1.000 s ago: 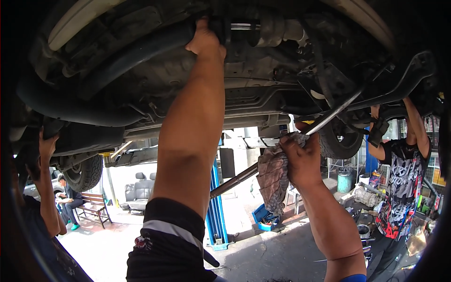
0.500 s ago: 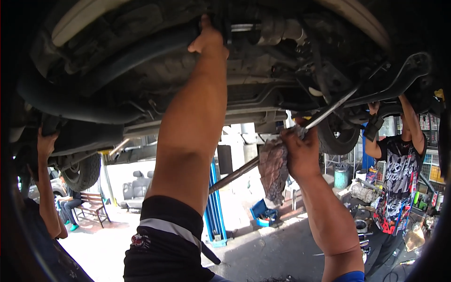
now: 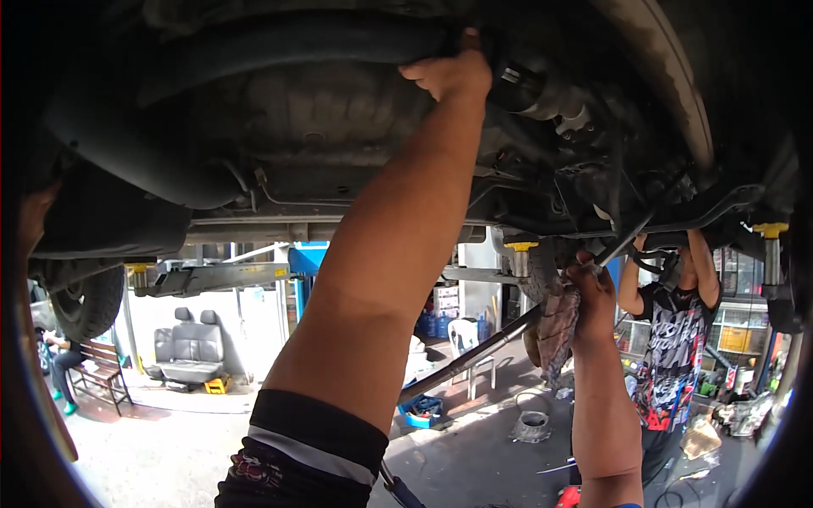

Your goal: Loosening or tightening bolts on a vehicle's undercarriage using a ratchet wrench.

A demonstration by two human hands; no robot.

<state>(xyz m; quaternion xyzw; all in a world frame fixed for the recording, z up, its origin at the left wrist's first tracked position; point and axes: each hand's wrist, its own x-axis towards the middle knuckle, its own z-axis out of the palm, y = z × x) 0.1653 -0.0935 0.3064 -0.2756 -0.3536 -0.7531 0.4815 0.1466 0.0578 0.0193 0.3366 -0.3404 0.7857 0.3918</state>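
Overhead is the dark underside of a raised car. My left hand reaches up and is closed around the end of a dark curved tube there; some of its fingers are hidden. Lower and to the right, my right hand is wrapped round a long metal bar that slants up to the right into the underside parts. A dirty grey-brown rag hangs from the same hand. My left forearm covers part of the view behind it, and the bar's upper tip is lost in shadow.
A co-worker stands at the right, arms raised to the car. Yellow-topped lift supports hold it up. Beyond are a grey car seat, a bench, a blue toolbox and a metal part on the floor.
The view has shifted, so the background and co-worker lie further left. Both my hands appear further right in the picture, the right one slightly lower. Both keep their holds.
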